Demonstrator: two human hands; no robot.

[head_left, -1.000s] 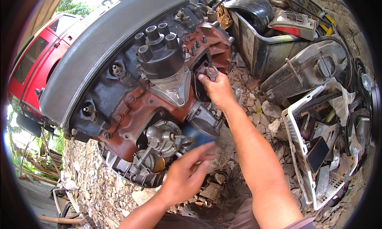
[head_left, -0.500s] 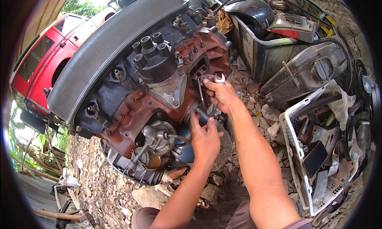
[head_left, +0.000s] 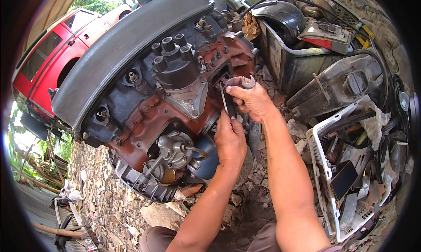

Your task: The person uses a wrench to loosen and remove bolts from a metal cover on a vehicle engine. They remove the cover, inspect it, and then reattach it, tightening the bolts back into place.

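The head camera looks down from above and behind the grip, facing forward over the right hand (head_left: 253, 101) and left hand (head_left: 231, 140) onto the engine (head_left: 162, 111). It sits near the hands, yet its wide, edge-bending lens reaches the red car (head_left: 48, 76) beyond and left of the grip and the white basket (head_left: 323, 157) to its right.

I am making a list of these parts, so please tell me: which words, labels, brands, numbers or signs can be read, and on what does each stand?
Black rounded shell in the bin: small pale lettering at its right edge; I do not copy it out.
Spanner in the right hand: no readable text.
Red vehicle: no readable text.
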